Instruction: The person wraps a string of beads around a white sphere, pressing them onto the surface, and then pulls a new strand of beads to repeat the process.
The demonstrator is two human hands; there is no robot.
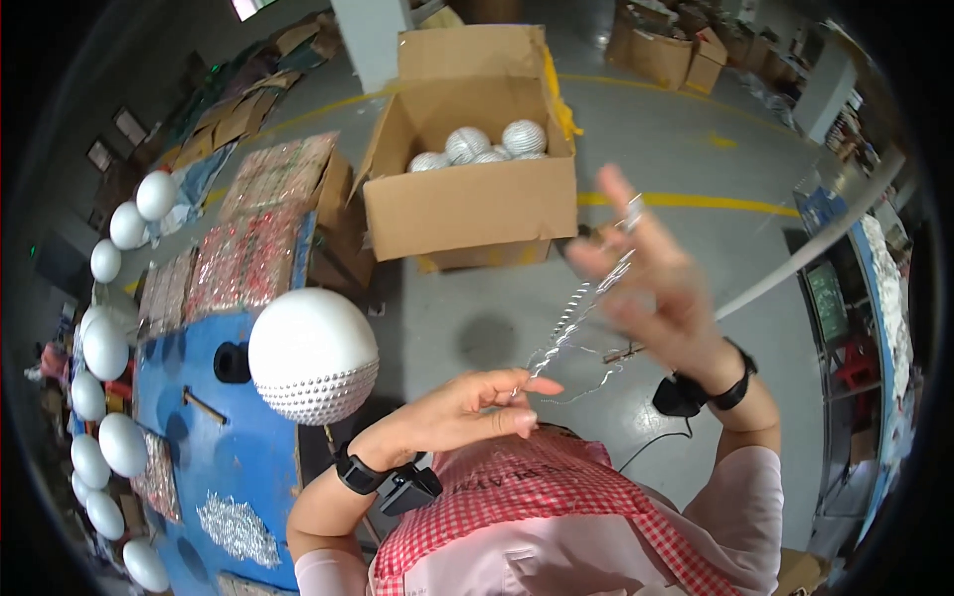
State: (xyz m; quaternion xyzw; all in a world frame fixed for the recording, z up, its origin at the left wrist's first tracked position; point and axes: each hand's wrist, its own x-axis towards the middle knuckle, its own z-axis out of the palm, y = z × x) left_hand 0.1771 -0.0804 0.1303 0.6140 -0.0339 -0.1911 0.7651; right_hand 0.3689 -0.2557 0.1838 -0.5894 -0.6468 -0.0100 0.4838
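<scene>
My left hand [467,402] pinches the lower end of a thin silver sequin strand [571,318] in front of my chest. My right hand [651,273] is raised and blurred, with the upper end of the same strand held between its fingers. The strand runs slantwise between the two hands. To the left stands a white foam ball [310,348] on a stand, its lower part covered with rows of silver sequins. Both wrists wear black bands.
A blue worktable [224,457] at the left carries a heap of silver sequins [237,528] and sheets of sequin material. Several plain white balls [104,348] line its left rim. An open cardboard box [467,204] with sequinned balls stands on the grey floor ahead.
</scene>
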